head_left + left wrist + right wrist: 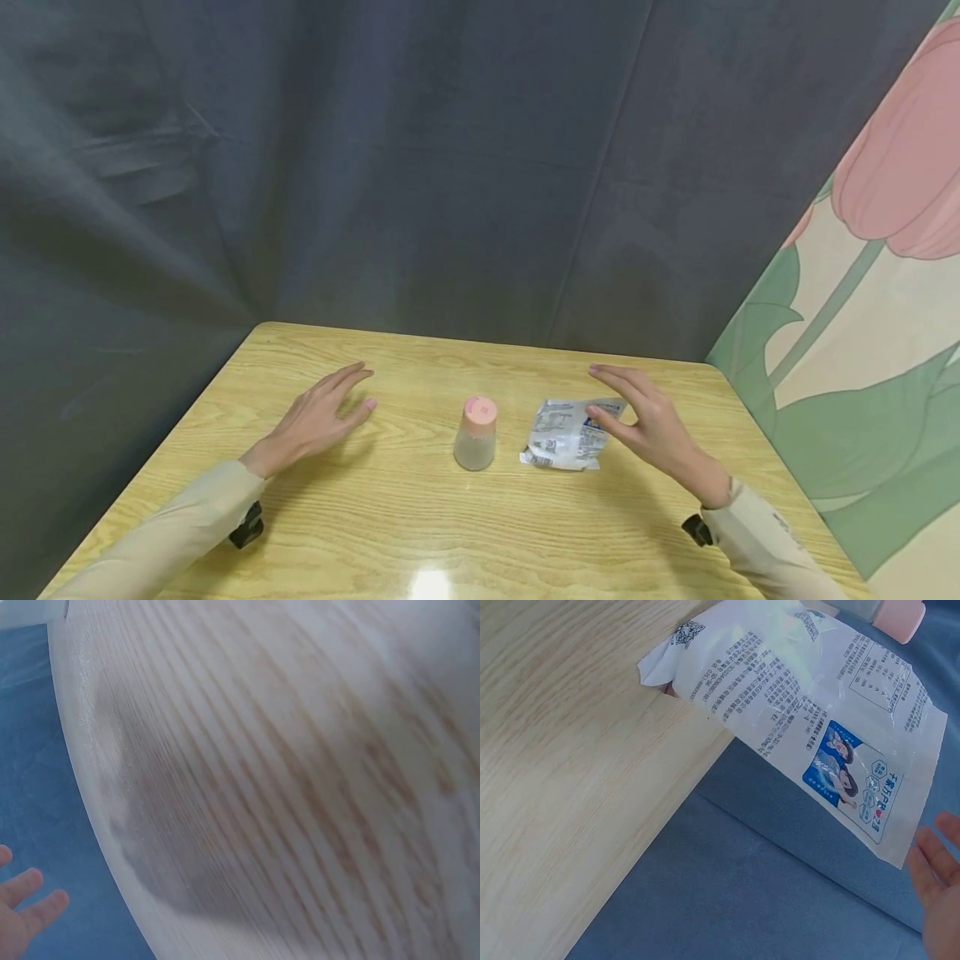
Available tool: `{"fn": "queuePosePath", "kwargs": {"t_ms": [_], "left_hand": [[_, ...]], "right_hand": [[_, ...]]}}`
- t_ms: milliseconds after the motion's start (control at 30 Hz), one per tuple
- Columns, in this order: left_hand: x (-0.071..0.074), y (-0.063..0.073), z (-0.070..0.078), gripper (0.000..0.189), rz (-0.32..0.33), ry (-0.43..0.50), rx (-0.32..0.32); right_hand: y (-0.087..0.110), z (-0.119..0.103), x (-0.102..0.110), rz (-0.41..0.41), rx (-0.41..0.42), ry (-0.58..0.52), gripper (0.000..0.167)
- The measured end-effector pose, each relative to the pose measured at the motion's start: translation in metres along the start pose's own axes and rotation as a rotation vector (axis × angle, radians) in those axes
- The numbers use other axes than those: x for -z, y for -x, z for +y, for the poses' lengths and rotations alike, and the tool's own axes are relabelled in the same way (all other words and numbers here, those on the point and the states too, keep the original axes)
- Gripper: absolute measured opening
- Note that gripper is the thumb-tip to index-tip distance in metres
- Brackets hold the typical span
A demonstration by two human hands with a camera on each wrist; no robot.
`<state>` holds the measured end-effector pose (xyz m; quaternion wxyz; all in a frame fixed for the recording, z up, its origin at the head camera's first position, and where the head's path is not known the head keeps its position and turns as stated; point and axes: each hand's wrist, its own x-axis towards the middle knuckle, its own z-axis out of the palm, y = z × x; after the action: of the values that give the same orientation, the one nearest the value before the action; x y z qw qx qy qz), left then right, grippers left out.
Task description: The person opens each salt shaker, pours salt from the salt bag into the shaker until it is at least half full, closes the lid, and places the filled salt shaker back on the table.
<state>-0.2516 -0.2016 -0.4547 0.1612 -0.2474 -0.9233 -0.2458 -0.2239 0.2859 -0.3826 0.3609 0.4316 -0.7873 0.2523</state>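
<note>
A small frosted bottle with a pink cap (478, 417) stands upright near the middle of the wooden table. To its right is a white plastic packet (558, 437), printed with dark text and a blue picture. My right hand (652, 417) is held over the packet's right side, thumb and fingers spread apart, gripping nothing. In the right wrist view its fingertips show beside the packet's (840, 712) lower corner. My left hand (318, 421) hovers above the table left of the bottle, fingers extended and holding nothing. Only some of its fingers (26, 889) appear in the left wrist view.
A dark curtain (420, 183) hangs behind the table's far edge. On the right is a wall panel (885, 317) with painted tulips. Each wrist carries a small black camera, the left one (247, 527) below the sleeve. Bare wood (420, 517) shows in front of the bottle.
</note>
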Motion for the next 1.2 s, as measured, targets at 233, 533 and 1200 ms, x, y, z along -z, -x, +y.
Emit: {"fn": "queuePosePath", "kwargs": {"t_ms": [233, 533, 1200], "left_hand": [[0.000, -0.002, 0.004, 0.054, 0.001, 0.008, -0.012], [-0.002, -0.004, 0.008, 0.056, -0.013, 0.014, -0.006], [-0.008, -0.009, 0.012, 0.057, -0.040, 0.050, -0.029]], "right_hand": [[-0.002, -0.001, -0.003, 0.005, 0.016, -0.005, 0.053], [-0.007, -0.004, -0.005, -0.011, 0.025, -0.001, 0.051], [-0.011, -0.009, -0.018, -0.016, 0.053, -0.022, 0.050]]}}
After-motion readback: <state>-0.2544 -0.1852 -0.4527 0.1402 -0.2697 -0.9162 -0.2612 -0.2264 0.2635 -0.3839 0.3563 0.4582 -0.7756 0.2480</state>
